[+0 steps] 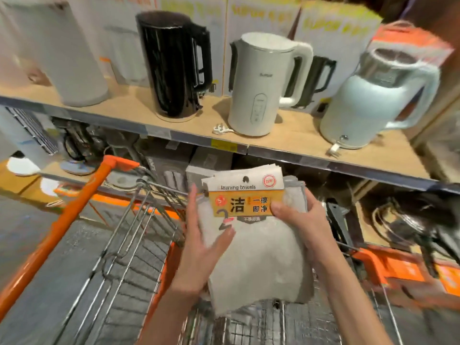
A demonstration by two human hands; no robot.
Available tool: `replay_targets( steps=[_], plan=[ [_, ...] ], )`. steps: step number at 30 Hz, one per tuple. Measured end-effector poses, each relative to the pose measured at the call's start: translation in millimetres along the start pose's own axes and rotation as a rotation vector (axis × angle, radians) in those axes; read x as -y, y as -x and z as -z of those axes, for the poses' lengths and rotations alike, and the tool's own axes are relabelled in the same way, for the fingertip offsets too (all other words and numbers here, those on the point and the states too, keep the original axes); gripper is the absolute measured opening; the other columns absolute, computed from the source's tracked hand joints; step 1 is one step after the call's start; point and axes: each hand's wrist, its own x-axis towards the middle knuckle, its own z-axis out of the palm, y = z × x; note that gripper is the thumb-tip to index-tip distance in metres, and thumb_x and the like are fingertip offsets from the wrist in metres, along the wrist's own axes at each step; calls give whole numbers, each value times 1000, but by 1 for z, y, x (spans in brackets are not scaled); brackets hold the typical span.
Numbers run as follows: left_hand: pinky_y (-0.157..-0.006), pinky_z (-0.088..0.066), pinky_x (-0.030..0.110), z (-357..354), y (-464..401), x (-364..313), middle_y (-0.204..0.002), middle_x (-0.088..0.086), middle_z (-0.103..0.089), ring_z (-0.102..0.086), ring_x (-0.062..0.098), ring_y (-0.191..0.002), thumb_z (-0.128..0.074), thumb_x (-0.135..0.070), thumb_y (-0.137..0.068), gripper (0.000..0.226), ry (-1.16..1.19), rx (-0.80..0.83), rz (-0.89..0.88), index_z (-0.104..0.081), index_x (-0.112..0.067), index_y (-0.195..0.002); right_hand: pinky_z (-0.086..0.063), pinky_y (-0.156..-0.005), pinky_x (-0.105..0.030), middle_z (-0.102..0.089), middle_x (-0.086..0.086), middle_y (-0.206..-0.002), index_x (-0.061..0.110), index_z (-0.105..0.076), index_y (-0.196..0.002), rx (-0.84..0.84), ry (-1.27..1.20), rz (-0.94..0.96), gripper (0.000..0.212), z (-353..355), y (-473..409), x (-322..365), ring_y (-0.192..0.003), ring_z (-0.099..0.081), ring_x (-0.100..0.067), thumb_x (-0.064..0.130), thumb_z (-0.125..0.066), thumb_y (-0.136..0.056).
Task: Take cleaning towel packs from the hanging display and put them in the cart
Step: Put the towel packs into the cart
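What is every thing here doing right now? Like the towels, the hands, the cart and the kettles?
towel pack: held up over the cart, not in it yet.
left hand: holding the pack's left side.
right hand: gripping the pack's right side, thumb on the label.
cart: under the hands, basket open.
black kettle: standing upright on the shelf.
white kettle: upright, lid closed.
pale blue kettle: on the shelf, looks tilted.

A long wooden store shelf with a grey metal front edge (286, 135) crosses the view, bearing a tall glossy black electric kettle (171, 66), a white plastic kettle (261, 85) and a pale blue round-bodied kettle (368, 100). White cartons with yellow print (261, 13) stand behind them. Dark boxed goods (169, 168) fill the dim lower shelf. The floor is grey (29, 225).
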Motion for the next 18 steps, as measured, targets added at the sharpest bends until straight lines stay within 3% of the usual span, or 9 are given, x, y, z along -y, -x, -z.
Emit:
replay_targets(
  steps=[2,5,9,15,18],
  plan=[
    [-97,-37,9,8,4,-14,-138,-38,-36,-42,-14,-123,-71,-30,-71,85,-5,118,-27,-22,-75,-124,-58,-69,-38,-73,-6,-99,21,-58,-115,-82,-43,-15,51,-6,15,6,-84,-72,-24,19,-80,-69],
    [-93,-35,4,27,8,-31,-118,-44,-52,-47,-17,-114,-61,-43,-71,49,-115,283,-123,-49,-69,-110,-57,-75,-43,-72,-7,-100,20,-57,-117,-201,-81,-20,59,-23,43,13,-86,-71,-25,24,-78,-62],
    [-82,-38,4,66,11,-39,-88,-30,-66,-58,-12,-92,-60,-42,-69,17,-75,406,-106,-66,-49,-84,-58,-72,-40,-73,-7,-98,20,-58,-118,-358,-91,6,58,-65,83,15,-83,-72,-25,22,-80,-64],
    [-76,-40,5,107,28,-58,-88,-24,-63,-57,-7,-88,-66,-41,-65,14,3,587,-77,-62,-40,-78,-58,-66,-34,-74,-4,-97,20,-55,-120,-562,-157,8,60,-112,148,10,-83,-72,-22,19,-81,-65],
    [-74,-42,7,116,44,-65,-88,-22,-63,-58,-5,-87,-67,-42,-63,13,40,681,-45,-62,-38,-74,-58,-76,-38,-72,-5,-104,20,-54,-123,-633,-180,15,62,-126,189,6,-91,-71,-23,18,-80,-67]
  ],
)
